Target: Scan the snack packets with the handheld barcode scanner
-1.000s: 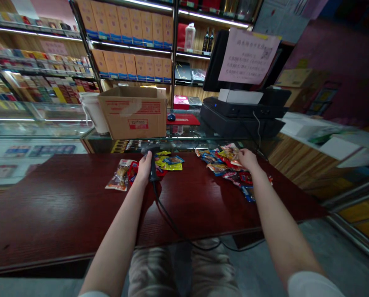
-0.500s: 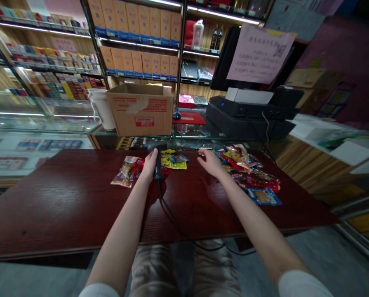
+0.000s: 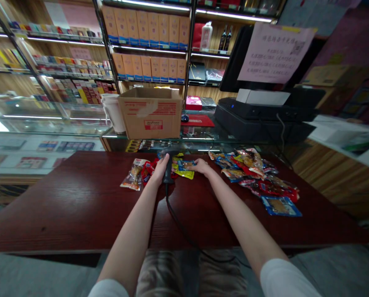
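Observation:
My left hand (image 3: 160,170) is closed round the black handle of a corded barcode scanner (image 3: 168,170), held over the dark red table (image 3: 63,206). My right hand (image 3: 202,166) rests on a yellow and blue snack packet (image 3: 183,168) just right of the scanner, fingers curled on it. A small group of packets (image 3: 135,175) lies left of the scanner. A larger heap of colourful snack packets (image 3: 255,173) lies to the right, apart from both hands.
Behind the table stands a glass counter with an open cardboard box (image 3: 151,112), a white jug (image 3: 113,112) and a black till with a screen (image 3: 264,111). Stocked shelves (image 3: 147,41) line the back wall. The scanner's cable (image 3: 184,235) runs back over the table's near edge.
My right hand left the right-hand heap and swept left across the table to the yellow packet by the scanner. My left hand stayed on the scanner.

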The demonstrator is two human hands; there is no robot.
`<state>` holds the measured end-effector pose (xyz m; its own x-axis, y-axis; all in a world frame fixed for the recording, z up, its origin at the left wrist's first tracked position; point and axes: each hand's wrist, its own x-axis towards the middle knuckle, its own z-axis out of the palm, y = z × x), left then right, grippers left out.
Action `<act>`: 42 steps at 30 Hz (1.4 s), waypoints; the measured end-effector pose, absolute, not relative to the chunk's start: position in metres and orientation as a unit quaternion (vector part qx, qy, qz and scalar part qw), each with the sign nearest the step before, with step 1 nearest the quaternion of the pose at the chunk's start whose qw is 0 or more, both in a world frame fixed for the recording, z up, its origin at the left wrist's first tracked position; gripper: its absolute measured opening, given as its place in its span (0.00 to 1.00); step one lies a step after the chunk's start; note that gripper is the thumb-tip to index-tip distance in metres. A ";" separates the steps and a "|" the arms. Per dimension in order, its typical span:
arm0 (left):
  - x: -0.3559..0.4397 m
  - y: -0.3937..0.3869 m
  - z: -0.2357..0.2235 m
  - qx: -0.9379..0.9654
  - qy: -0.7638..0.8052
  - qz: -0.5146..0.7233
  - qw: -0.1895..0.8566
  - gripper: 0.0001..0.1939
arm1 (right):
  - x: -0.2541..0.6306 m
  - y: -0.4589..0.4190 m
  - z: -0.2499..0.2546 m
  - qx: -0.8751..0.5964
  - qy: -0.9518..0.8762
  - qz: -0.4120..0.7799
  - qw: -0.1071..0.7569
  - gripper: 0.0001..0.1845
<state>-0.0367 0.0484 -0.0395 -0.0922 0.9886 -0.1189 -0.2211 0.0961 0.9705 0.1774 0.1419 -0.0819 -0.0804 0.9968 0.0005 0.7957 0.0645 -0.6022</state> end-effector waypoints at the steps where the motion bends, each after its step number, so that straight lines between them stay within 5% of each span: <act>1: -0.036 0.049 -0.040 0.391 0.493 0.549 0.550 0.27 | 0.181 0.141 -0.086 -0.639 -0.691 0.243 0.236 0.25; 6: -0.033 0.052 -0.044 0.393 0.485 0.562 0.543 0.25 | 0.201 0.125 -0.096 -0.575 -0.697 0.300 0.307 0.41; 9: -0.035 0.053 -0.049 0.409 0.468 0.563 0.545 0.27 | 0.212 0.114 -0.088 -0.496 -0.767 0.297 0.280 0.48; 15: -0.035 0.049 -0.051 0.422 0.462 0.557 0.546 0.28 | 0.222 0.089 -0.064 -0.491 -0.819 0.251 0.160 0.32; 20: -0.025 0.041 -0.042 0.431 0.464 0.547 0.547 0.30 | 0.231 0.066 -0.073 -0.534 -0.766 0.237 0.269 0.17; 27: -0.012 0.026 -0.036 0.468 0.423 0.525 0.571 0.33 | 0.235 0.060 -0.070 -0.413 -0.551 0.523 0.503 0.27; 35: -0.003 0.019 -0.035 0.493 0.404 0.497 0.589 0.36 | 0.232 0.044 -0.048 -0.341 -0.439 0.656 0.510 0.20; 42: 0.004 0.011 -0.032 0.496 0.366 0.466 0.635 0.36 | 0.227 0.040 -0.041 -0.342 -0.431 0.668 0.502 0.26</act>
<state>0.0044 0.0105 -0.0319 0.2982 0.9545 -0.0024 -0.2275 0.0736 0.9710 0.2272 0.0404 -0.0408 -0.2629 0.9645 -0.0245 -0.3747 -0.1254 -0.9186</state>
